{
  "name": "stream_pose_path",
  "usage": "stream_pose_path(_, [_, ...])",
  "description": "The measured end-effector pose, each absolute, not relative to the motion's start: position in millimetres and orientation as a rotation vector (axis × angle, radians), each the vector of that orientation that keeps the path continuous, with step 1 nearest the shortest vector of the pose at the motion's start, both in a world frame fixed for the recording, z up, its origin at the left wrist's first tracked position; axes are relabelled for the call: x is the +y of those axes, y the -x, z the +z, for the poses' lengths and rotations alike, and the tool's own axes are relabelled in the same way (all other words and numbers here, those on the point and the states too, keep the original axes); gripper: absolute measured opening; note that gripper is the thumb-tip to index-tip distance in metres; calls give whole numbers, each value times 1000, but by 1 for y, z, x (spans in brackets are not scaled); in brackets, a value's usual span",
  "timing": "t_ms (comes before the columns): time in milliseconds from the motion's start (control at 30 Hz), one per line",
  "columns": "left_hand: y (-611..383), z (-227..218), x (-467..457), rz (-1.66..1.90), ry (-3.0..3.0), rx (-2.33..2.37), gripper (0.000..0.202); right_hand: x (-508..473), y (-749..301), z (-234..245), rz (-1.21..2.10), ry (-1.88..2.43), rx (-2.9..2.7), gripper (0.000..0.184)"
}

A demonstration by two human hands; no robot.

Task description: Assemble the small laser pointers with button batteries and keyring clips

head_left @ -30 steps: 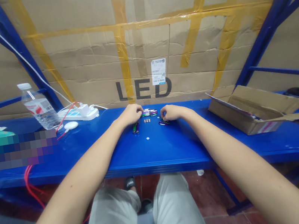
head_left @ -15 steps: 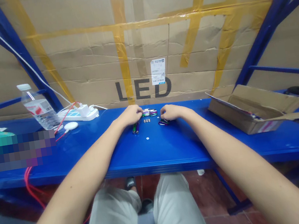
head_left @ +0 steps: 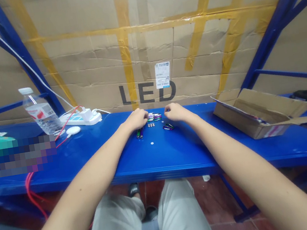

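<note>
My left hand [head_left: 138, 118], its fingers curled and pressed together, is at the left end of a small pile of shiny metallic tubes [head_left: 155, 117]; whatever it may grip is hidden. Below it lie a green and a purple tube [head_left: 139, 133]. My right hand [head_left: 174, 111] is closed just right of the pile, fingertips pointing toward it, and I cannot make out what is in them. Several small silvery round pieces [head_left: 151, 125] stand in rows before the pile. Dark, shiny carabiner-like clips [head_left: 168, 127] rest below my right hand, apart from it.
An open cardboard box [head_left: 259, 117] sits on the blue table [head_left: 163, 158] at right. On the left are a water bottle [head_left: 41, 113], a power strip [head_left: 92, 118], a white round device [head_left: 73, 130] and red cables. A large carton [head_left: 99, 69] stands behind.
My right hand has moved up and away from the clips, which now lie uncovered. My left hand has shifted slightly to the right, over the left end of the pile.
</note>
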State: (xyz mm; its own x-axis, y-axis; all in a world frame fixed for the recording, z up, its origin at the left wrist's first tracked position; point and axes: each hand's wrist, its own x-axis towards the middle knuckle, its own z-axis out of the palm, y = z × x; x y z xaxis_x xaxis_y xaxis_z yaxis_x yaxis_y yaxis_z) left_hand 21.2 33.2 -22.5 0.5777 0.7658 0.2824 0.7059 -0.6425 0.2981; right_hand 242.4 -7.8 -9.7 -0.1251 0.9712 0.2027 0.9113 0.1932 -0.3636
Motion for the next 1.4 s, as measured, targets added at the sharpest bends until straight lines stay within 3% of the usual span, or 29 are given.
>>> stream_pose_path(233, [-26, -21, 31, 432, -2762, 1364, 14, -9, -241, -10, 211, 1724, -2069, 19])
stream_pose_path(400, [-31, -15, 27, 662, -2822, 1312, 14, -9, -240, -8, 299, 1597, -1983, 23])
stream_pose_path(533, [-34, -8, 16, 916, -2643, 1136, 16, -11, -239, -4, 627, 1284, -1926, 29])
stream_pose_path(700, [-38, -3, -2, 1093, -2479, 934, 17, -22, -241, 0, 1163, 1015, -1793, 13])
stream_pose_path(800, [-40, -1, -6, 1123, -2517, 833, 20, -26, -242, 1, 1277, 989, -1708, 17])
stream_pose_path(900, [-40, -1, -5, 1057, -2588, 870, 16, -26, -239, 2, 1198, 1046, -1734, 23])
stream_pose_path(1167, [-39, -10, -4, 865, -2766, 1196, 23, -24, -230, -1, 632, 1230, -1965, 14])
stream_pose_path(1400, [-42, -15, 5, 875, -2404, 993, 26, -20, -231, -9, 338, 1098, -2036, 13])
